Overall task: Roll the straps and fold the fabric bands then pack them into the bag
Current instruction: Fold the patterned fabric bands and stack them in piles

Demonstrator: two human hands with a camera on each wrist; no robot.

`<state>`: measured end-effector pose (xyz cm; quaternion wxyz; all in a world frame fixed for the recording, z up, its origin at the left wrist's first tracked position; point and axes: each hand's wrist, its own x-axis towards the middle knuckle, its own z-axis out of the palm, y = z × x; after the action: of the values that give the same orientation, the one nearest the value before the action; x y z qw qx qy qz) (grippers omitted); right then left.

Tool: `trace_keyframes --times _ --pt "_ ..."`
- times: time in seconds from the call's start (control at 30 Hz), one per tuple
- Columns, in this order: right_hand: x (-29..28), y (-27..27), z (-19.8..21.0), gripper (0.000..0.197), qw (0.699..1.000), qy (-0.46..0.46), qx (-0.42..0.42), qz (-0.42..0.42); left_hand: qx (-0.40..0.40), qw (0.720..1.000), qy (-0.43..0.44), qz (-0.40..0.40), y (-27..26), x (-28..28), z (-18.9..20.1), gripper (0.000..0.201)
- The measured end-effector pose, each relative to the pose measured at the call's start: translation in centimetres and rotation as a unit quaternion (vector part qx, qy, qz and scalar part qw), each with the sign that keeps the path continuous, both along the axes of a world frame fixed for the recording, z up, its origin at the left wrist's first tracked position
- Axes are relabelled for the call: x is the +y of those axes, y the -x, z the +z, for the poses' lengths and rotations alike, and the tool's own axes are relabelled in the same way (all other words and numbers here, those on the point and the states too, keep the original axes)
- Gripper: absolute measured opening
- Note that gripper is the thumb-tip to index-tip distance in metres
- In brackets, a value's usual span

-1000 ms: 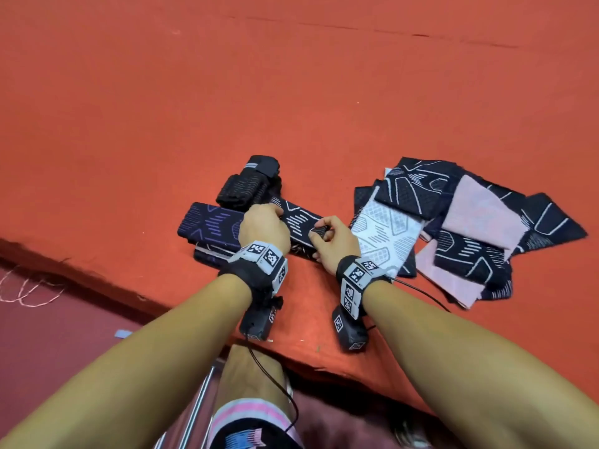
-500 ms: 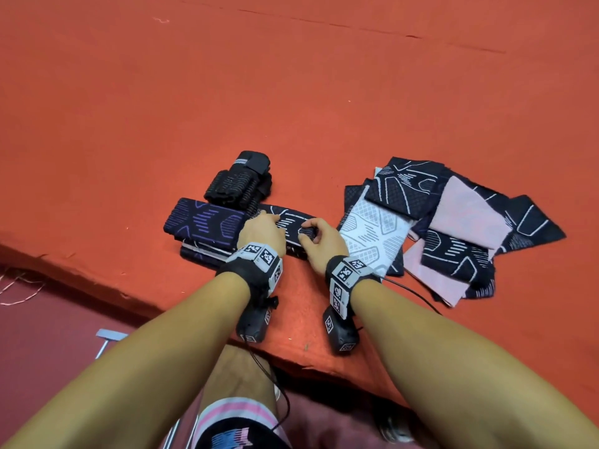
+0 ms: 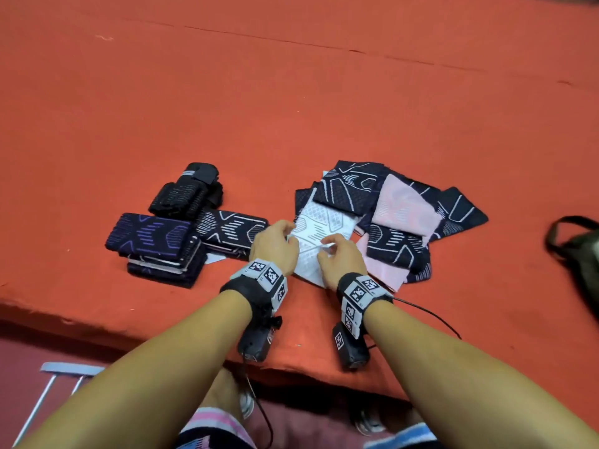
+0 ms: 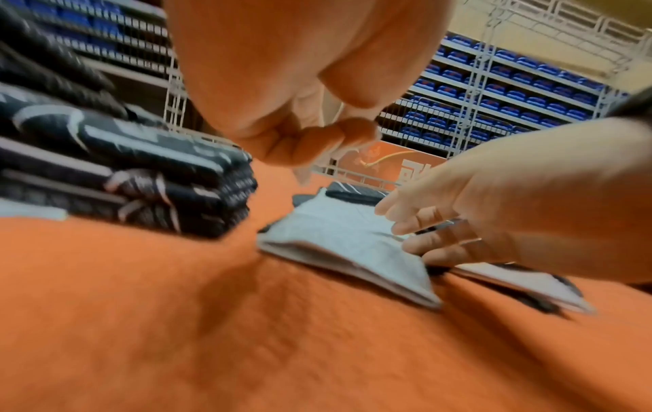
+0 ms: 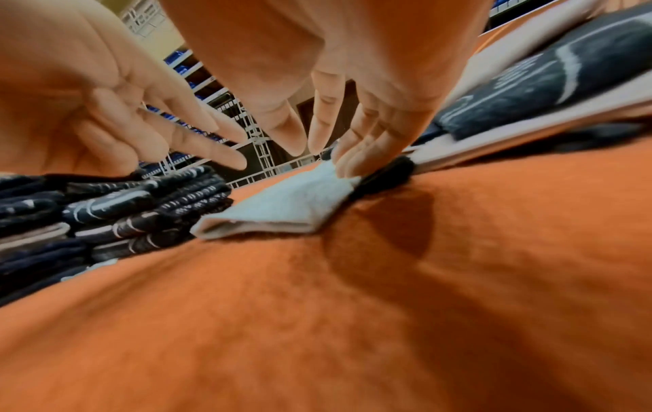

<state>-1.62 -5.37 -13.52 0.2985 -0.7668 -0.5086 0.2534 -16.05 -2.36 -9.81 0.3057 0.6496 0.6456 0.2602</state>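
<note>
A cloth-covered table (image 3: 291,92) holds two groups of fabric. To the left sits a stack of folded bands (image 3: 155,247), with rolled straps (image 3: 186,192) just behind it. To the right lies a loose pile of overlapping bands (image 3: 398,218). A bag (image 3: 580,251) sits at the far right edge, well apart.

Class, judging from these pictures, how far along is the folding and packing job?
Done: folded bands stacked, with a rolled strap behind. In hand: both hands, left hand and right hand, at the white band. Left: the loose pile, and packing the bag.
</note>
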Motion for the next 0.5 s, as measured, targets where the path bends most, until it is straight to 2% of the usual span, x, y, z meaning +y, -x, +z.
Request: trace_keyframes --times 0.1,0.2,0.37,0.43,0.5 --pt "-1.6 -1.2 -0.6 0.026 0.999 0.027 -0.031 -0.023 0.023 0.997 0.071 0.016 -1.5 -0.9 -1.6 0.047" --pt "-2.5 -1.2 -0.7 0.033 0.997 0.053 -0.048 -0.027 0.033 0.994 0.089 0.045 -1.9 -1.1 -2.7 0.047" --pt "-2.3 -1.5 -0.4 0.043 0.994 0.051 0.086 -0.042 0.014 0.995 0.086 0.057 -1.4 -1.1 -2.9 0.036" --pt "-2.7 -1.8 -0.4 0.035 0.991 0.036 0.122 -0.041 0.003 0.995 0.077 0.058 -1.3 -1.6 -2.6 0.029" --pt "-3.4 -2.4 -0.5 0.022 0.992 0.025 0.121 -0.024 0.001 0.996 0.072 0.053 -1.5 -2.2 -2.5 0.031"
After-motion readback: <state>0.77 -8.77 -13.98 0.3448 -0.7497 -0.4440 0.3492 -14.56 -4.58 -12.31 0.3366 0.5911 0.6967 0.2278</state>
